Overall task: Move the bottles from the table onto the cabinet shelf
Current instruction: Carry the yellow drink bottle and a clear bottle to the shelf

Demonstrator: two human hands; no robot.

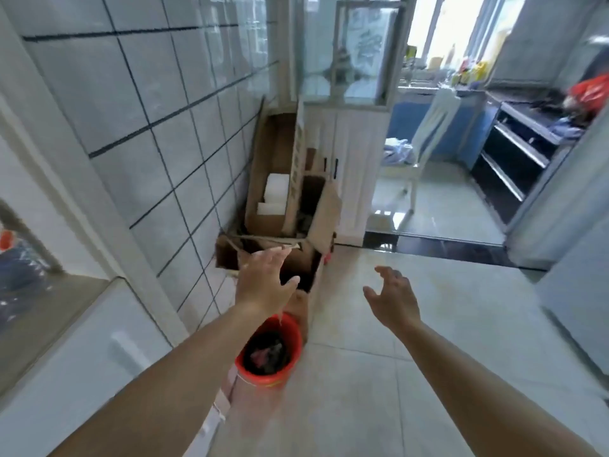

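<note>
Both my arms reach forward over the floor, and neither hand holds anything. My left hand (265, 278) is spread with straight fingers above the cardboard boxes. My right hand (392, 291) hovers over the floor tiles with loosely bent fingers. At the far left edge stands a clear bottle with a red cap (11, 258) inside a recessed cabinet shelf (43, 311). A tall white cabinet with glass doors (346, 110) stands ahead by the wall. No table is in view.
Open cardboard boxes (283, 199) are stacked against the tiled wall. A red bucket (270, 351) stands on the floor below my left forearm. Beyond a dark threshold lies a kitchen with a white chair (415, 153), a blue counter and a dark oven unit (514, 159).
</note>
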